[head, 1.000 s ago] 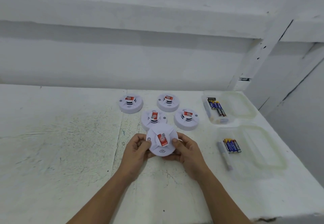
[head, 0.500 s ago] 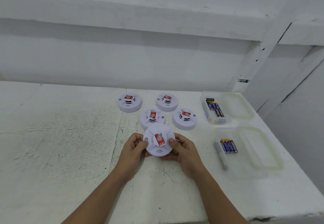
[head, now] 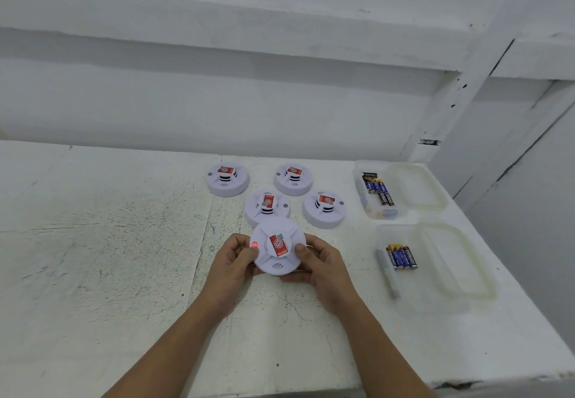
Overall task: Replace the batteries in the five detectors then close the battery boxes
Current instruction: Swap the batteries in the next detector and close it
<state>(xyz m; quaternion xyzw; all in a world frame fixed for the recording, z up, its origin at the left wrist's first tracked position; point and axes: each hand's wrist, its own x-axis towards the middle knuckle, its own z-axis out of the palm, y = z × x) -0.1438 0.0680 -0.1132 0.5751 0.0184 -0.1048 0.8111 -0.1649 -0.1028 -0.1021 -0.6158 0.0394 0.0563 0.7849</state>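
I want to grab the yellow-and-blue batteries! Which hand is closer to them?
Right. The right hand grips the detector on its right side, the side toward the yellow-and-blue batteries. The left hand grips the detector's left side, farther from them.

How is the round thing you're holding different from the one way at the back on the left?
The held detector is gripped by the left hand and right hand; the back-left detector lies untouched on the table. The held detector's side lamp glows red; the back-left detector's grey lamp is unlit. Both are round and white, with a red sticker on the middle.
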